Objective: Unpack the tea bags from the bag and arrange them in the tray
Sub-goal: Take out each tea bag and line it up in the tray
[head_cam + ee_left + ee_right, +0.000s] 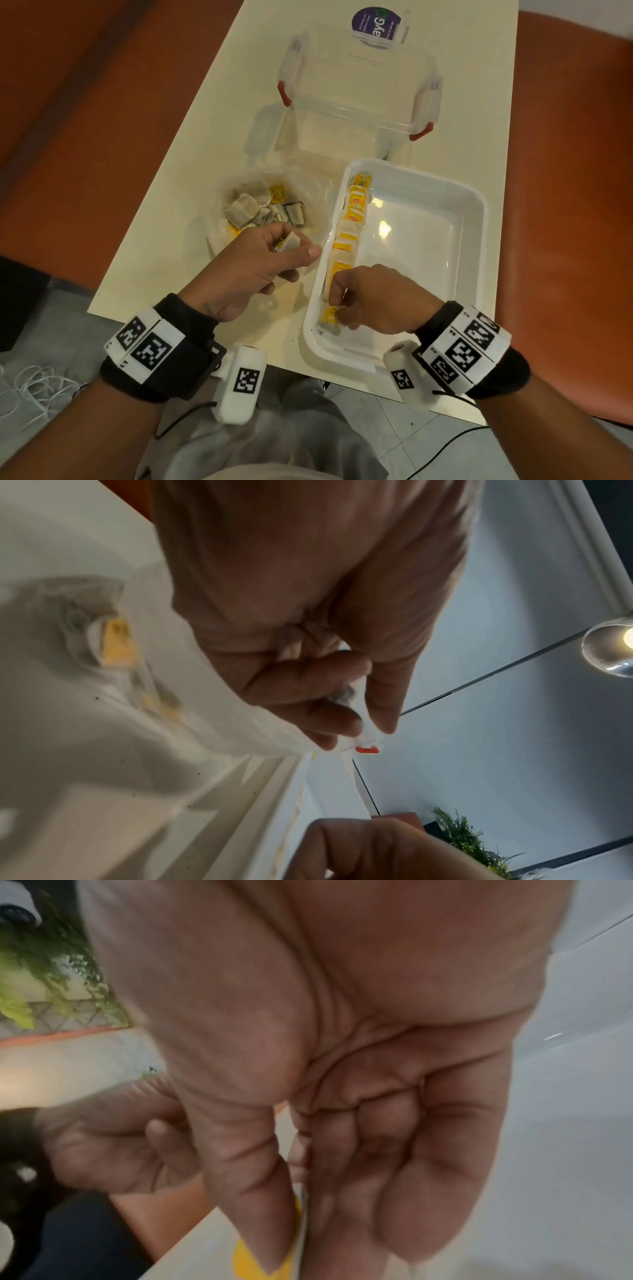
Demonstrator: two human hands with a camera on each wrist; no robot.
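My left hand [260, 260] hovers at the 6 o'clock edge of the clear bag [263, 209], thumb and fingers pinching one tea bag [291, 241]. My right hand [373, 298] reaches into the white tray [472, 219] at its 8 o'clock corner, thumb and forefinger nipping a yellow-tagged tea bag [334, 306] in the row of tea bags [349, 233] along the tray's 9 o'clock wall. I count about seven there; the loose ones in the bag overlap too much to count. My left wrist view alone shows a ceiling lamp [613, 647] and a plant [469, 840]. A clear lidded box [356, 82] sits at 12 o'clock.
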